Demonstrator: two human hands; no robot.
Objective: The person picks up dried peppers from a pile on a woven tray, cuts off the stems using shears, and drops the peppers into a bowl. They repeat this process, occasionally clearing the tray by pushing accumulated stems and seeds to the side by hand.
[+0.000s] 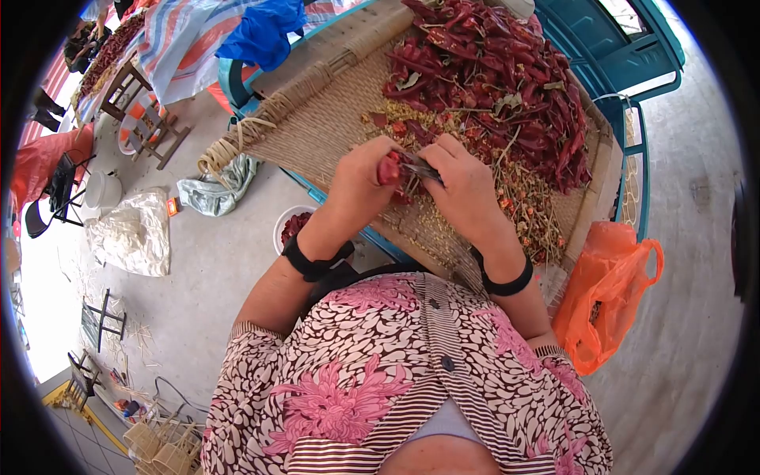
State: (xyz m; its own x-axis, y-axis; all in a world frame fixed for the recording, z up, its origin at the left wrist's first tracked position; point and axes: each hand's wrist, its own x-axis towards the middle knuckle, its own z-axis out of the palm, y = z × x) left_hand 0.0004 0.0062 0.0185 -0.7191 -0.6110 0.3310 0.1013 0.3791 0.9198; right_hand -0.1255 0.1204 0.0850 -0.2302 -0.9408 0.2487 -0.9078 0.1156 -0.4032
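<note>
My left hand is closed around a dried red chili, whose end sticks out between thumb and fingers. In my right hand is a dark metal blade, pinched so that its tip meets the chili; its handle is hidden. Both hands are over the near part of a woven mat. Beyond them lies a big heap of dried red chilies. Yellow seeds and cut stem ends are scattered beside and below my right hand.
The mat rests on a blue-green frame. An orange plastic bag hangs at the right. Below the left edge stands a white bowl of chili pieces. Plastic bags, a wooden chair and baskets are on the floor.
</note>
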